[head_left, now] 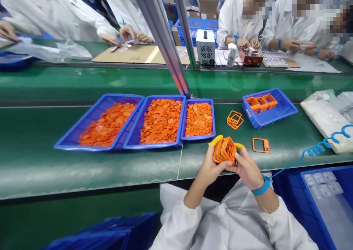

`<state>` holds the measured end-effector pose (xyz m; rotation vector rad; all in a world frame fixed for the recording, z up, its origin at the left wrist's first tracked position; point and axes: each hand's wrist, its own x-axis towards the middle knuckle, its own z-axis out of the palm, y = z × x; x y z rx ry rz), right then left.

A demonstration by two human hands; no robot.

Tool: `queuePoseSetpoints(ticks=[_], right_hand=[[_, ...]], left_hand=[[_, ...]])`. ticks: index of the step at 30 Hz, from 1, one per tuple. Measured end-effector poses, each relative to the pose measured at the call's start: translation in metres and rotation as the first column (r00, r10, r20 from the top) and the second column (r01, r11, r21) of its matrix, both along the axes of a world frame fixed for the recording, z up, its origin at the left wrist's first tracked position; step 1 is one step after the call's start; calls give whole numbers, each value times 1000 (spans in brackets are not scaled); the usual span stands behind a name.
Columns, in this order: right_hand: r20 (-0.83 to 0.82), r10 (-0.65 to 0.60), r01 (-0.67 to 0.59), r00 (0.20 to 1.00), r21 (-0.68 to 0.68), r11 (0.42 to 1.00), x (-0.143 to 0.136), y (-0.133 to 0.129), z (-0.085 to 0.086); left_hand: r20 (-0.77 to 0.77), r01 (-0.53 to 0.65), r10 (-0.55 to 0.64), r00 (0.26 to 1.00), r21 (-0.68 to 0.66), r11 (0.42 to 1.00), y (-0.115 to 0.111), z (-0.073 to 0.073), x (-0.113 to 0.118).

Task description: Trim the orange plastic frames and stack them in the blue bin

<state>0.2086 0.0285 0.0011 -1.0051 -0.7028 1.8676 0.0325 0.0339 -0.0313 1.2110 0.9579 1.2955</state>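
Note:
Between my two hands, just above the bench's front edge, is a stack of orange plastic frames. My left hand grips its left side, and my right hand closes on its right side. Yellow covers sit on a fingertip of each hand. A blue wrist strap with a coiled cord is on my right wrist. One loose orange frame lies flat to the right of my hands. Beyond them, a pair of overlapping orange frames rests on the green bench.
Three blue trays of small orange parts stand to the left, the nearest being a small tray. A blue tray with stacked orange frames sits back right. White bags lie far right. A metal post rises behind; co-workers sit across.

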Motion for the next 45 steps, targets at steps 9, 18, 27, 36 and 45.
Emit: queuePoseSetpoints(ticks=[9,18,27,36,45], right_hand=[[268,-3,-66,963,251,966,-1,0,5],[409,-230,102,883,310,945,19,13,-4],[704,-377,46,602,441,896,54,31,-6],[190,124,-160,974,186,970,9,8,-1],[35,44,-47,998,94,994,1,20,-14]], left_hand=[[39,-55,56,998,-24,998,-1,-3,3],[144,-58,60,988,-18,998,2,-8,1],[323,-64,73,943,-39,997,4,-7,-2],[-10,-49,53,999,212,976,-6,-4,5],[-536,-226,500,680,495,839,21,40,-106]])
